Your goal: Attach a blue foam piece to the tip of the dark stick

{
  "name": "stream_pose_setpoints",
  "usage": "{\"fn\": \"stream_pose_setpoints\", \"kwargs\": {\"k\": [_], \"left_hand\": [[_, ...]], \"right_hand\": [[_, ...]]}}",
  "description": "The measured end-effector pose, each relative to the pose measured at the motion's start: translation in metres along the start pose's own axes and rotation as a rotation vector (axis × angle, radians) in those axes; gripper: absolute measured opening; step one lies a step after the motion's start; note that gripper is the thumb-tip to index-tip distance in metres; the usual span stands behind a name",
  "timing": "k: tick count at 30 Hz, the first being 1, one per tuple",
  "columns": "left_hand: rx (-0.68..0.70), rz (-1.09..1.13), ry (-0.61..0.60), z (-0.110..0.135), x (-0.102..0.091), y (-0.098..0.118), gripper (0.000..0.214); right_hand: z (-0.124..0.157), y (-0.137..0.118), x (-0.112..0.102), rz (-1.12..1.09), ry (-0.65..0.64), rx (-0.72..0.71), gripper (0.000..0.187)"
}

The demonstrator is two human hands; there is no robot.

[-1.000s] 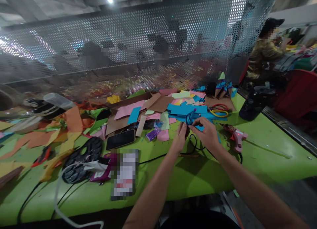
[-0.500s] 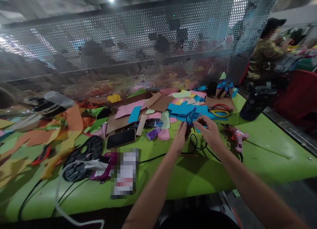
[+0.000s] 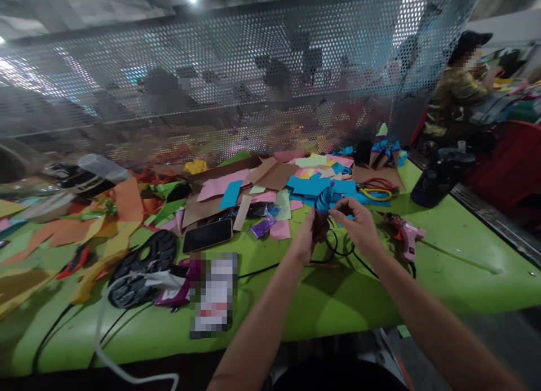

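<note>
A small cone of layered blue paper (image 3: 323,199), with a purple tip, stands nearly upright above the table. My left hand (image 3: 310,236) is closed around its lower part. Close by on the right, my right hand (image 3: 357,219) has thumb and forefinger pinched together at the cone's lower edge; what is between them is too small to make out. Blue paper sheets (image 3: 302,185) lie just behind the cone. Scissors with red and yellow handles (image 3: 376,195) rest beyond my right hand. A pink glue gun (image 3: 406,236) lies to its right.
A phone (image 3: 208,235), a purple packet (image 3: 262,227) and paper scraps lie left of my hands. Finished-looking paper cones (image 3: 384,150) stand at the back right beside a dark tumbler (image 3: 442,177). A perforated metal screen (image 3: 236,87) borders the green table (image 3: 338,312). A person sits far right.
My left hand has turned and wraps further round the cone's base, and the cone has rotated slightly. My right hand stays pinched beside it.
</note>
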State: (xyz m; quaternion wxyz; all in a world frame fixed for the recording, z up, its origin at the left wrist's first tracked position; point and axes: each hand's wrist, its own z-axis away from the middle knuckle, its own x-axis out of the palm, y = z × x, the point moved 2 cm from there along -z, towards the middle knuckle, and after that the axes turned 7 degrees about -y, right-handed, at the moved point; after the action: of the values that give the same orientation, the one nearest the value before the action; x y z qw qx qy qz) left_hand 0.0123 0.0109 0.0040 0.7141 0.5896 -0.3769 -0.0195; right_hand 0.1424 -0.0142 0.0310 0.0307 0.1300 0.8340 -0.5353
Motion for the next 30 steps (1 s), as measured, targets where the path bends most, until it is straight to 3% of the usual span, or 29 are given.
{"fn": "stream_pose_setpoints", "kwargs": {"k": [11, 15, 30], "left_hand": [[-0.032, 0.09, 0.011, 0.0, -0.002, -0.001, 0.049], [-0.021, 0.113, -0.016, 0.0, -0.003, -0.001, 0.053], [-0.062, 0.12, -0.049, -0.002, -0.005, -0.008, 0.052]], "right_hand": [[0.007, -0.005, 0.006, 0.281, -0.009, -0.291, 0.002], [0.008, -0.008, 0.005, 0.331, 0.002, -0.346, 0.007], [0.007, -0.008, 0.003, 0.28, -0.023, -0.361, 0.008]]}}
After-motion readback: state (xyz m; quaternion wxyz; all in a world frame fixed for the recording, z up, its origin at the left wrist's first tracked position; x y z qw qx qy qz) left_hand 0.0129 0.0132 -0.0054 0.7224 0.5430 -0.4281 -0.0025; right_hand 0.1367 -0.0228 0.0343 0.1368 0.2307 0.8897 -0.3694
